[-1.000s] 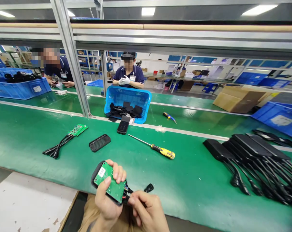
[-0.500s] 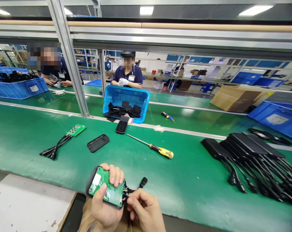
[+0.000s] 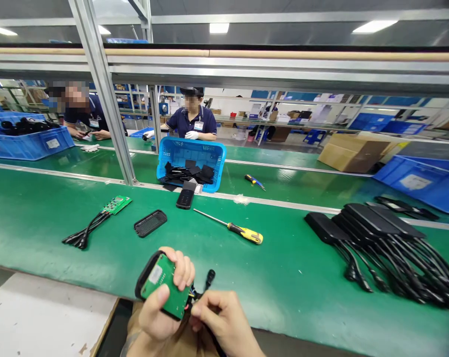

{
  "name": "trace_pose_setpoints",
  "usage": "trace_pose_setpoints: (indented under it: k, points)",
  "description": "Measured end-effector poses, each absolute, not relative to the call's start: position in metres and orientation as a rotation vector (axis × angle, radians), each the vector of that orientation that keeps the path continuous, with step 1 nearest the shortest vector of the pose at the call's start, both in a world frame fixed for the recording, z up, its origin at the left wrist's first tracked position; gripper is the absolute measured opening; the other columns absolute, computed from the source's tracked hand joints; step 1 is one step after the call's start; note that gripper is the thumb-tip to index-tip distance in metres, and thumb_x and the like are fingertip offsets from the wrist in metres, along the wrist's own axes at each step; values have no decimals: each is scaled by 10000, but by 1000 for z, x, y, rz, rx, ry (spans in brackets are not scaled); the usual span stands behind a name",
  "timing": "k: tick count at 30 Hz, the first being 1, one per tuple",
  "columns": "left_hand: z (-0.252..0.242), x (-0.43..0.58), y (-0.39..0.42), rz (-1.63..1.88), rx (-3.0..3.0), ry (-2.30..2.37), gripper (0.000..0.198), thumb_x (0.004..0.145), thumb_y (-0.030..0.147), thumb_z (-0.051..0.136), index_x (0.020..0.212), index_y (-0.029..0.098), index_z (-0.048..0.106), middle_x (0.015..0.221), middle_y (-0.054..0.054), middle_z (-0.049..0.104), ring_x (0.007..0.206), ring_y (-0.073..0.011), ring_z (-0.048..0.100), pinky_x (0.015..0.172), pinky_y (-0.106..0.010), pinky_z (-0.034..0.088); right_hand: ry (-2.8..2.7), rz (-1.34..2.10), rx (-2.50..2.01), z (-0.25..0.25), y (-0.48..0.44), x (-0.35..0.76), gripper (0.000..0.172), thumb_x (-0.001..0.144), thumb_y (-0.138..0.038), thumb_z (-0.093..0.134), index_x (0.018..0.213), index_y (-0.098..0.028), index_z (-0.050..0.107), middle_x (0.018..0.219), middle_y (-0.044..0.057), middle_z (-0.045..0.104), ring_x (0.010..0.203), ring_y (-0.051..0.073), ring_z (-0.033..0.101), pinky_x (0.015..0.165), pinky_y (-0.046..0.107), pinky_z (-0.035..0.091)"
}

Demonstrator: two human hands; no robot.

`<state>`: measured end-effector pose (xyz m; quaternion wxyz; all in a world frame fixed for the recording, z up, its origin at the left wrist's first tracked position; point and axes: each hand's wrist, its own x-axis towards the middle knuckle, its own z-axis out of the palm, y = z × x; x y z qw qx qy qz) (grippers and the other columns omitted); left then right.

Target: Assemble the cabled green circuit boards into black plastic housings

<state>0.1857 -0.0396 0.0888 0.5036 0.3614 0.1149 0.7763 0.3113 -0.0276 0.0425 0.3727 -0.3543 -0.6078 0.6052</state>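
Observation:
A green circuit board (image 3: 164,287) sits in a black case, and my left hand (image 3: 162,310) is wrapped round both at the near edge of the bench. Wires and black cables (image 3: 208,281) come out of the board's right end. There my right hand (image 3: 224,315) pinches the wires close to the case. Beyond my hands lie a black ribbed cover (image 3: 150,223) and a yellow and black screwdriver (image 3: 245,233). Another circuit board (image 3: 116,205) with black cables lies to the left.
Black cased units with cables (image 3: 373,223) are piled at the right. A tilted blue basket (image 3: 219,166) holds black parts. A small black device (image 3: 185,196) lies before it. A metal post (image 3: 103,94) rises at the left. Two people work across the bench.
The case in my left hand has tilted more steeply, with my right hand still at its wires. The person across the bench has moved their gloved hands apart. The view has shifted slightly.

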Motion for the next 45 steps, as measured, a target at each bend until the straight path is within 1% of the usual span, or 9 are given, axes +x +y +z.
trace_pose_setpoints:
  k: [4,12,15,18,21,25,30,41,45]
  points:
    - [94,182,-35,1858,482,189,268,773,330,681,959,157,596,684,39,331,583,-88,291,564,-236,355,-1819,565,-791,57,-28,319,185,883,-327,671,766,-183,671,658,24,687,602,152,630,579,226,471]
    - [87,184,-41,1771,327,148,242,785,302,659,958,145,599,685,44,320,577,-82,291,561,-227,386,-1962,331,-536,67,-19,325,174,974,-295,573,883,-171,654,713,40,701,623,142,628,606,225,493]
    - [88,188,-44,1740,315,146,226,782,291,657,947,150,595,680,45,316,577,-84,285,564,-229,381,-1961,485,-577,66,-16,329,236,971,-321,578,828,-172,691,670,38,698,590,134,623,571,214,476]
    - [91,191,-46,1795,375,142,238,766,308,666,936,159,590,676,44,316,576,-87,277,560,-233,373,-1862,975,-817,58,-22,326,360,937,-426,601,690,-180,689,576,15,651,488,120,585,489,211,437]
    - [92,193,-46,1831,468,140,251,761,327,669,935,168,583,671,43,313,574,-91,270,556,-237,356,-1582,1535,-981,49,-30,318,432,847,-556,655,646,-173,656,546,-2,620,420,96,527,434,207,385]
    - [87,191,-44,1799,607,162,267,765,350,661,951,178,576,682,32,332,585,-103,277,573,-257,337,-1310,1863,-1015,48,-31,314,524,683,-652,748,592,-161,589,515,-11,575,419,74,466,434,198,344]
    - [88,189,-42,1611,689,127,288,753,352,661,960,180,557,666,38,316,573,-105,254,556,-260,289,-1305,1939,-923,52,-23,316,532,599,-621,813,540,-155,563,481,-30,529,413,62,434,445,201,321]
    - [89,193,-34,1502,865,230,425,661,429,781,887,227,484,662,26,414,569,-129,375,567,-299,330,-1228,1843,-921,39,-34,314,568,688,-685,733,600,-182,483,485,-65,426,466,63,334,476,214,258]
    - [96,195,-26,1499,732,182,359,688,376,736,896,200,501,650,36,378,562,-102,316,565,-256,336,-1182,1906,-847,45,-25,319,536,706,-664,739,677,-186,499,542,-69,453,465,63,375,477,209,301]
